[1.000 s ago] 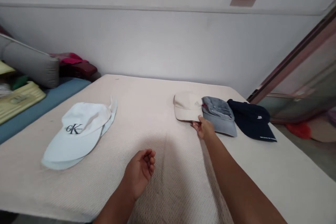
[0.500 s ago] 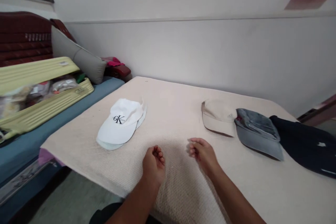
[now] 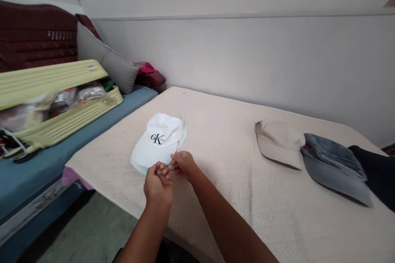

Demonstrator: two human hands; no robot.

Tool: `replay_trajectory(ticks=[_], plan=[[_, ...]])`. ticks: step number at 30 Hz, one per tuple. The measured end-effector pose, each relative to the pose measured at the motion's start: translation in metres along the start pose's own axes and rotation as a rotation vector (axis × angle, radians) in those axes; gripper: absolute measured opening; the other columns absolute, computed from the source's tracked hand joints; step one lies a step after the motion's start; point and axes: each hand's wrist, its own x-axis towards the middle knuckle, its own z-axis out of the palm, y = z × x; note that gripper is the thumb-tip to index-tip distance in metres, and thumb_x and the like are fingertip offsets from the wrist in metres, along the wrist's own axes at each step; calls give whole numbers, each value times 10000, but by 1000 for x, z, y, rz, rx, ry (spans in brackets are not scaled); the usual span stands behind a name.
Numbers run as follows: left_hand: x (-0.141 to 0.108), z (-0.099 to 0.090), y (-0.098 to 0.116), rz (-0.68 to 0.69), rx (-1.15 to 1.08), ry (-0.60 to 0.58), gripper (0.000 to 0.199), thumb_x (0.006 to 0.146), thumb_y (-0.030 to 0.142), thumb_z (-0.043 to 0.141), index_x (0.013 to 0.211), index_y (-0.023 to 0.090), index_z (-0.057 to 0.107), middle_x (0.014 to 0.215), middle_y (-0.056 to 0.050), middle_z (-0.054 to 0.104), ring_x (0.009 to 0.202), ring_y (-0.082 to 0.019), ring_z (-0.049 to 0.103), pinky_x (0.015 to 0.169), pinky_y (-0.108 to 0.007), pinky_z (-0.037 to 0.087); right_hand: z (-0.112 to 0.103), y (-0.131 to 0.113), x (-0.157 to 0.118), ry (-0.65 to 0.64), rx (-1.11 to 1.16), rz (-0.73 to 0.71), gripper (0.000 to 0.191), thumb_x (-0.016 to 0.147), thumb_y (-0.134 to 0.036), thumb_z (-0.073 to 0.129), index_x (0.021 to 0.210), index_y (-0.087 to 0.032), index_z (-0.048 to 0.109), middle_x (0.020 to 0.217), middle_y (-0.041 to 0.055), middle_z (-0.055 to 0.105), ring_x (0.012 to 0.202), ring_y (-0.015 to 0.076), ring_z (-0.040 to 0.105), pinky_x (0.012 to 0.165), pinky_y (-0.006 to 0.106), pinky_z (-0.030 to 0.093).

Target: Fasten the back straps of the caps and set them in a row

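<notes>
A white cap (image 3: 163,127) with black "CK" lettering lies on the cloth-covered table, its brim toward me. Under it shows the edge of a pale mint cap (image 3: 182,140). My left hand (image 3: 158,183) is at the front edge of the brim, palm up, fingers loosely curled with nothing visible in them. Just to its right, my right hand (image 3: 184,165) has its fingers bent together by the brim's right corner. Whether those fingertips grip the brim or only lie beside it, I cannot tell.
To the right lie a beige cap (image 3: 277,137), a grey denim cap (image 3: 336,164) and a dark navy item (image 3: 379,176), partly out of view. A yellow case (image 3: 61,121) with packed items, a grey cushion (image 3: 108,57) and a blue bed (image 3: 135,102) are at left. A wall (image 3: 234,57) stands behind.
Both hands have moved from the bare cloth, left toward the white cap, and are now close together at its brim. The view has turned left. The caps lie as before.
</notes>
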Motion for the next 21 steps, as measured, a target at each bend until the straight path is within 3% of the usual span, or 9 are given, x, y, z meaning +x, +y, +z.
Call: replay_trajectory(ticks=[6,12,15,17,21], plan=[[2,-2,5,-38,3,0,215,826,43,414,656,158,481,565,56,442,389,-33,401,356,-152,306,6,-10,8,-56,139,-103,307,654,-249,736,572,-191,446,437,-59,469,381,61,380,380,196,274],[-12,-9,-32,-225,99,-8,176,810,52,456,677,136,535,564,26,506,409,-52,472,374,-152,351,-23,-49,-9,-59,385,-354,312,638,-300,774,650,-190,483,576,-45,547,542,89,520,546,218,459],[-21,-5,-49,-351,150,-38,163,827,110,461,716,108,580,629,-59,607,496,-112,575,456,-201,460,-58,-67,-42,-38,438,-440,285,631,-285,796,681,-192,531,628,-38,583,582,96,545,586,222,486],[-25,2,-49,-396,149,-98,204,857,205,457,790,104,620,715,-108,665,607,-173,637,540,-268,516,-86,-69,-74,-54,461,-500,229,656,-253,786,707,-188,573,699,-23,624,651,107,577,644,230,502],[-27,15,-33,-518,140,-404,404,853,476,476,1040,166,655,936,-104,727,897,-282,668,720,-365,535,-141,-38,-153,-74,394,-456,126,744,-253,728,775,-181,629,740,6,656,670,118,597,637,222,487]])
